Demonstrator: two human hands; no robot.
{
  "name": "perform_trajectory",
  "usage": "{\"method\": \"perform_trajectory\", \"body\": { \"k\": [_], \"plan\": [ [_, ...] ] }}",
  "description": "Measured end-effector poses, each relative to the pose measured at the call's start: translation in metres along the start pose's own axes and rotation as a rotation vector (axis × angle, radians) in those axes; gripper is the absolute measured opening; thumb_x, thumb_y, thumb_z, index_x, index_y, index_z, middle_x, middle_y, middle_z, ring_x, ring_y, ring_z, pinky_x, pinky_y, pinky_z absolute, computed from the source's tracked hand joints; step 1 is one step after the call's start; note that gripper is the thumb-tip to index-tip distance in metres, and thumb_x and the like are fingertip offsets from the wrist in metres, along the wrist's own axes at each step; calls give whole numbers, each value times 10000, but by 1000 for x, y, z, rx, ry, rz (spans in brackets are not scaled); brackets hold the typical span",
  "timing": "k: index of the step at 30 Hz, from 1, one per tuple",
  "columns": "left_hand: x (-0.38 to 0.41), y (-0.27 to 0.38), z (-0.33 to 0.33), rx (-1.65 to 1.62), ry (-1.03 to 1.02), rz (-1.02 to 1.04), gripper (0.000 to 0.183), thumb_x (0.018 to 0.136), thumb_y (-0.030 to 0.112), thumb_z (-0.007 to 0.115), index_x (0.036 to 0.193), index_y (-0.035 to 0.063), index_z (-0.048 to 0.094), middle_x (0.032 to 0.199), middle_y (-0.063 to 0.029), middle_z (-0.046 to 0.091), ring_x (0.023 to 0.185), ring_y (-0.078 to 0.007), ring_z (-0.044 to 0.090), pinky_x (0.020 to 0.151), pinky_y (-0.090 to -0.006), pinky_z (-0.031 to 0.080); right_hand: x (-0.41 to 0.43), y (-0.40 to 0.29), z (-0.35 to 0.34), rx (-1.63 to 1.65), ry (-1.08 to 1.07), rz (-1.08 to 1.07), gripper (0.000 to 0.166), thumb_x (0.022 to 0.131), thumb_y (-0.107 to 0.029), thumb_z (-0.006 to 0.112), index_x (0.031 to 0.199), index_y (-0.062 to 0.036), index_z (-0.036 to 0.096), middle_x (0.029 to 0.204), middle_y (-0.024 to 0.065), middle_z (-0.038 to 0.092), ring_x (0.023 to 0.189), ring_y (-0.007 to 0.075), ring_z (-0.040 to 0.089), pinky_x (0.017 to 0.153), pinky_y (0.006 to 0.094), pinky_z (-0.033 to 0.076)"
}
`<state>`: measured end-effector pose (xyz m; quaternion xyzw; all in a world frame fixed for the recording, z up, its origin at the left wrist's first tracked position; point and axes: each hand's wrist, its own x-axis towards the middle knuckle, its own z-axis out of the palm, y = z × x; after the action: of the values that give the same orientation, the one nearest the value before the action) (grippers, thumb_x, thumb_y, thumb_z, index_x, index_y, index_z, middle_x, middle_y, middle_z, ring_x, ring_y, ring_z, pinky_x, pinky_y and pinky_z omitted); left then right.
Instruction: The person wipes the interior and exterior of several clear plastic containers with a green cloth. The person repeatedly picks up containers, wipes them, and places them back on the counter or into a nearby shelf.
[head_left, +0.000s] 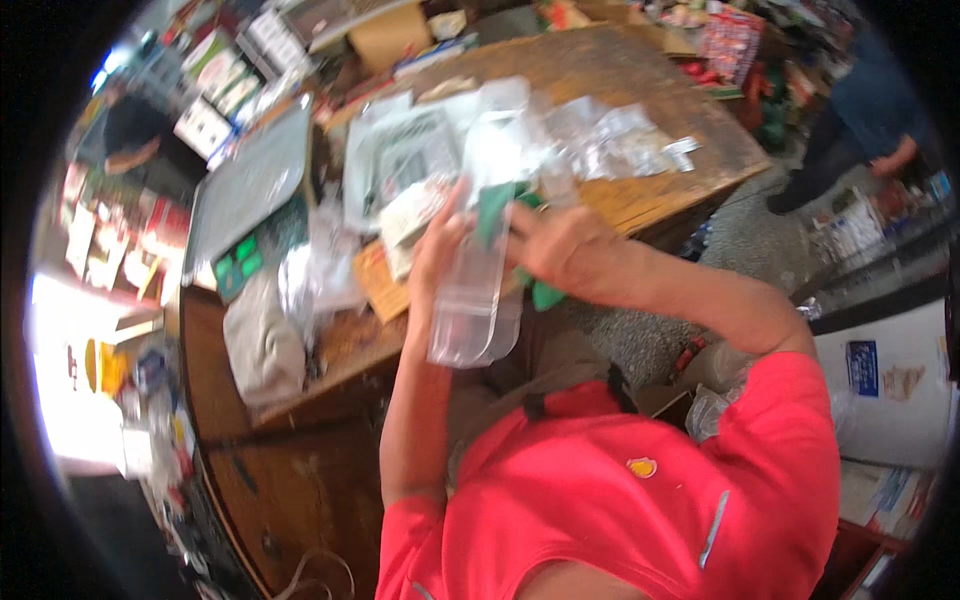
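Observation:
My left hand (439, 244) grips the side of a clear plastic container (474, 319), held tilted over the table's front edge. A green cloth (550, 295) hangs below my right hand (562, 244), whose fingers close on it at the container's far end. More green shows through the clear wall; blur hides the exact contact of the fingertips. Just beyond my left hand lies a pale folded cloth (409, 217). Behind it stands a whitish plastic tub (356, 176) with clear plastic pieces, beside a bright, glaring clear container (499, 142).
Crumpled clear plastic bags (611, 139) lie on the wooden table (600, 60). At the left are a glass-topped case (251, 191), a beige cloth bundle (264, 337) and an orange-brown card (379, 281). One person (127, 142) is at far left, another (847, 120) at right.

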<state>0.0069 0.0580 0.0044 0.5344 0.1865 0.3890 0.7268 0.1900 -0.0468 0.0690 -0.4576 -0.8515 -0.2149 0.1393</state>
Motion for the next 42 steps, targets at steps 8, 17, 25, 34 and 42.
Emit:
{"method": "perform_trajectory", "body": {
  "k": [8, 17, 25, 34, 42],
  "plan": [
    [-17, 39, 28, -156, 82, -82, 607, 903, 263, 510, 1459, 48, 393, 1219, -114, 599, 982, -173, 600, 846, -313, 491, -6, -74, 10, 294, 106, -176, 168, 799, -148, 554, 926, -65, 628, 1024, 118, 597, 658, 196, 633, 535, 295, 530],
    [-19, 25, 15, -546, -191, -82, 707, 920, 389, 511, 1503, 72, 266, 1132, -176, 613, 895, -255, 650, 660, -340, 547, 13, 9, 11, -21, 82, 61, 90, 811, -132, 576, 894, -102, 595, 913, 57, 565, 625, 193, 643, 491, 304, 535],
    [-12, 17, 11, -470, 24, -107, 648, 905, 352, 493, 1472, 82, 330, 1166, -205, 614, 769, -227, 636, 655, -350, 540, -2, -70, 3, 313, 35, -131, 202, 777, -135, 580, 969, -86, 620, 1013, 80, 573, 597, 174, 591, 491, 292, 504],
    [-21, 16, 11, -469, -119, -79, 779, 884, 328, 550, 1520, 79, 176, 1272, -259, 507, 771, -350, 675, 491, -345, 600, 0, 1, 10, 89, 24, 50, 208, 825, -113, 566, 1032, -107, 554, 1011, 77, 569, 671, 202, 662, 530, 315, 552],
    [-15, 7, 9, -673, -201, -122, 843, 891, 369, 574, 1522, 75, 100, 1272, -288, 500, 790, -404, 663, 498, -404, 599, -8, 4, 19, 157, 119, 118, 195, 832, -84, 542, 1026, -68, 547, 1043, 130, 543, 672, 254, 655, 532, 346, 540]
  ]
}}
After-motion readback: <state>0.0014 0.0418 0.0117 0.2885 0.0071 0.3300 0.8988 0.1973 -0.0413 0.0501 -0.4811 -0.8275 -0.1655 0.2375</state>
